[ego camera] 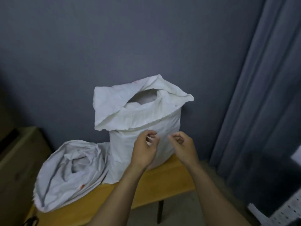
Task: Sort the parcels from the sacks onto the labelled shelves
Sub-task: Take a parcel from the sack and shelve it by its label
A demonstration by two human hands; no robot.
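Two grips (144,150) (184,147) — sack (143,118) just beyond

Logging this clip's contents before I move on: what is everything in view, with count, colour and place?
upright sack: one, white, standing on the table, mouth open
slumped sack: one, white, on the table, left of the upright one
table: one, yellow-brown wood, under both sacks
wall: one, grey-blue, behind
curtain: one, grey, right
cabinet: one, tan, far left
left hand: one, fingers curled, empty, before the upright sack
right hand: one, fingers curled, empty, beside the left
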